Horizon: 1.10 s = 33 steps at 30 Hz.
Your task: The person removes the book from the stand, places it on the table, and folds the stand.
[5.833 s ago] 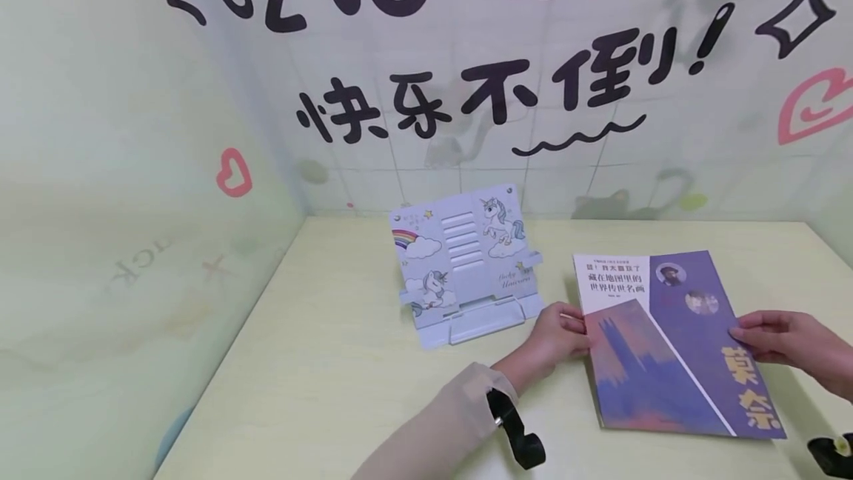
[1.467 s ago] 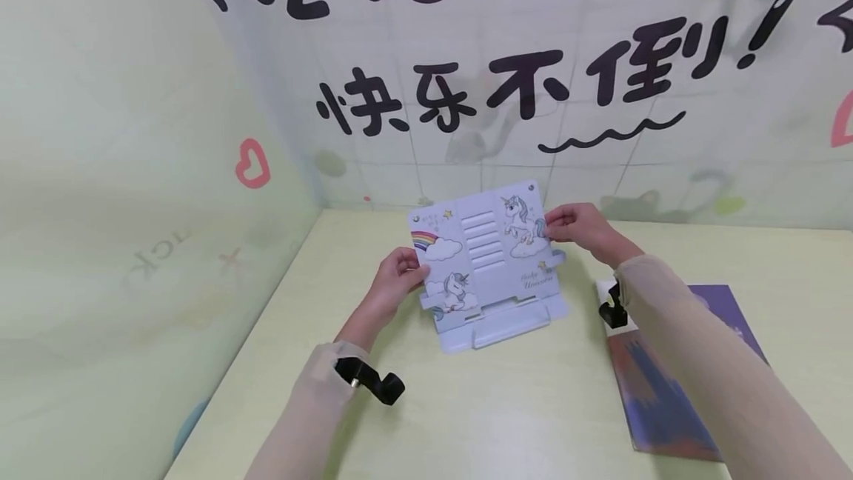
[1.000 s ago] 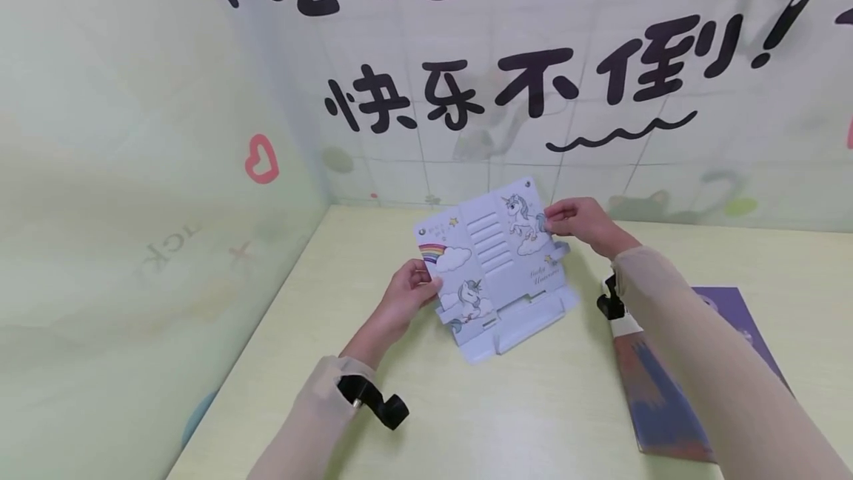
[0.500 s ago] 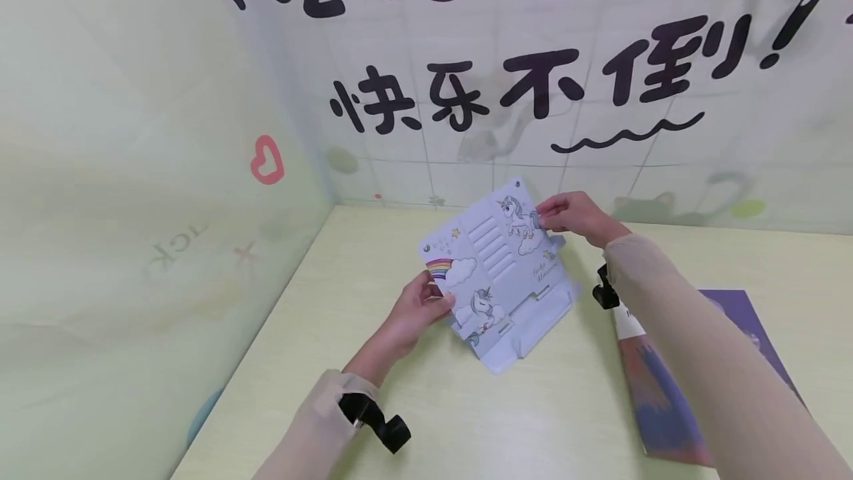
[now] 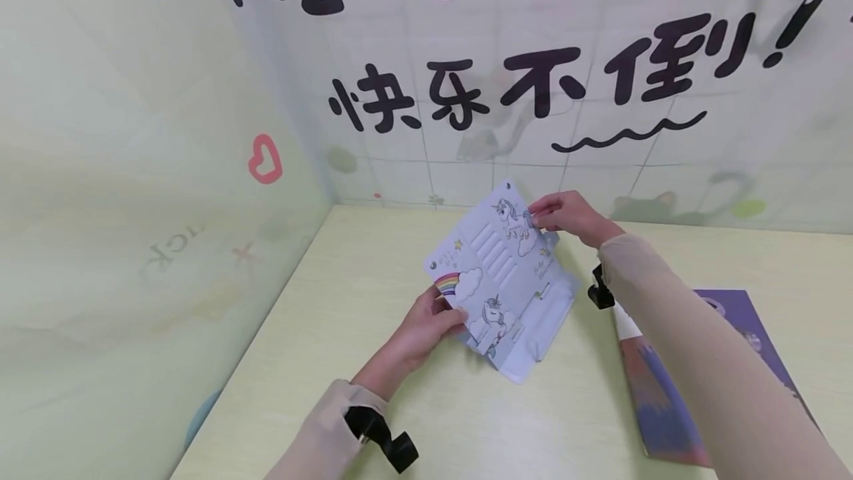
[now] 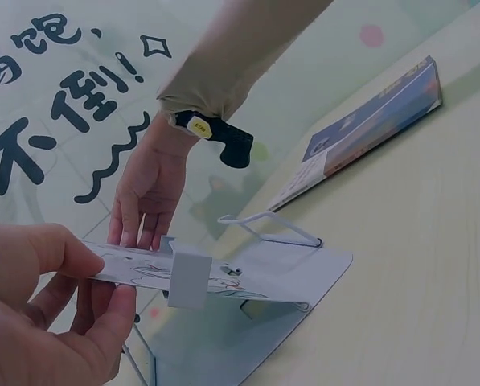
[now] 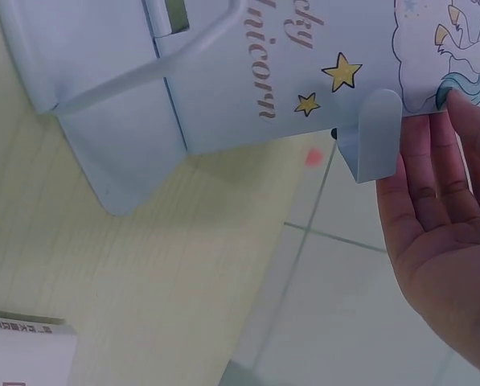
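Observation:
A pale lilac book stand (image 5: 503, 280) printed with unicorns, a rainbow and clouds stands tilted back on the table, turned at an angle. My left hand (image 5: 426, 324) pinches its left edge, thumb on the front and fingers behind. At the upper right edge, my right hand (image 5: 566, 215) holds the panel between thumb and fingers. The left wrist view shows the stand (image 6: 288, 277) from the side, its panel raised above a base plate, with a wire page holder. In the right wrist view a small side tab (image 7: 376, 137) sticks out beside the right hand's fingers.
A purple and orange book (image 5: 666, 391) lies on the table (image 5: 506, 428) to the right, partly covered by the right sleeve. Behind the table rises a backdrop (image 5: 460, 147) with black lettering, and a pale wall (image 5: 133, 243) borders the left side.
Earlier both hands were on the book at the right; they have since moved to the stand. Over the last second and a half the stand has turned, its left side coming nearer.

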Tool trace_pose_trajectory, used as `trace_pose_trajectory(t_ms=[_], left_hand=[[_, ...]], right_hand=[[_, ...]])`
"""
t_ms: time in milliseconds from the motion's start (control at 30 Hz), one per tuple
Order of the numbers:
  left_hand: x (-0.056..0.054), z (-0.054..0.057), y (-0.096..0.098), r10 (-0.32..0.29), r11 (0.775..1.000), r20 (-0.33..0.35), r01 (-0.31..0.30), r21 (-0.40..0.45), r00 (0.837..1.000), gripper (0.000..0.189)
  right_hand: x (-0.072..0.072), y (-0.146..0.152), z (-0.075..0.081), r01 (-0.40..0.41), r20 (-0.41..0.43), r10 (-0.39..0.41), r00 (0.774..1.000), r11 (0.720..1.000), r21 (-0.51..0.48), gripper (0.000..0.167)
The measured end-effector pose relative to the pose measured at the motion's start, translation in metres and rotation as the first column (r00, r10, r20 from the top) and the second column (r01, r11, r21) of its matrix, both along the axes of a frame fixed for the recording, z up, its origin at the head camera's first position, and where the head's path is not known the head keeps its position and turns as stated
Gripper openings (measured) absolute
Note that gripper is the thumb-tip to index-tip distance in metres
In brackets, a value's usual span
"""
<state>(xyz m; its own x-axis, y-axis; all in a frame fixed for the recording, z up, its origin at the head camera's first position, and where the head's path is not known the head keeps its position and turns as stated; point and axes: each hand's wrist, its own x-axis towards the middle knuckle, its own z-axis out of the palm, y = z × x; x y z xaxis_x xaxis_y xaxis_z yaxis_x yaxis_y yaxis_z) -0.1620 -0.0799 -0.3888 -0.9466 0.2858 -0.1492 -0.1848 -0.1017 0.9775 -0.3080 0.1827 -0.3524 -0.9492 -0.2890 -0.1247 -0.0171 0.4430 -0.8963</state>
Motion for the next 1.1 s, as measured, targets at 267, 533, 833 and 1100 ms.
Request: trace_pose_trajectory(t_ms=[267, 533, 833, 1100], left_hand=[[0.001, -0.001, 0.006, -0.008, 1.000, 0.008, 0.008, 0.014, 1.000, 0.053], [0.001, 0.001, 0.002, -0.018, 1.000, 0.004, 0.018, 0.012, 1.000, 0.053], [-0.001, 0.002, -0.001, -0.016, 1.000, 0.018, 0.016, 0.019, 1.000, 0.053], [0.000, 0.001, 0.000, -0.036, 0.999, 0.019, 0.036, 0.025, 0.999, 0.053]], right_hand=[[0.010, 0.005, 0.004, -0.005, -0.031, 0.006, 1.000, 0.999, 0.044, 0.038], [0.041, 0.014, 0.015, -0.035, -0.086, 0.038, 0.996, 0.999, 0.037, 0.038], [0.091, 0.012, -0.003, -0.120, -0.070, 0.131, 0.989, 0.984, 0.134, 0.029], [0.114, 0.002, -0.022, -0.125, -0.020, 0.130, 0.991, 0.978, 0.169, 0.021]])
